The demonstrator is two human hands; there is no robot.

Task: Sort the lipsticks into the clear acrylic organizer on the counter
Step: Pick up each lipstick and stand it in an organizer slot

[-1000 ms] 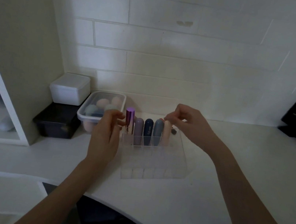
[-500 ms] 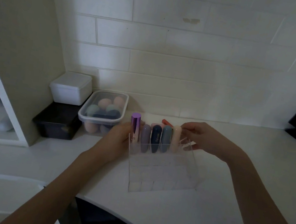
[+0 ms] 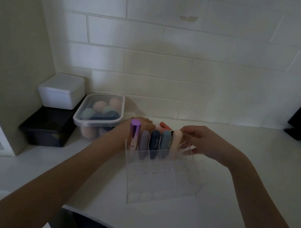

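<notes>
The white counter (image 3: 232, 184) carries the clear acrylic organizer (image 3: 163, 182), which stands between both hands. The right hand (image 3: 206, 141) curls its fingers on the organizer's rear right edge. The left hand (image 3: 133, 131) sits behind the rear left corner; its finger state cannot be determined. Five lipsticks (image 3: 154, 143) stand upright in the back row.

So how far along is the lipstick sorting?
Five lipsticks, from the purple-capped one to the cream one, already stand in the back row of the clear organizer. The left hand and right hand are at that row. A red lipstick still lies behind it, and the front rows are empty.
</notes>
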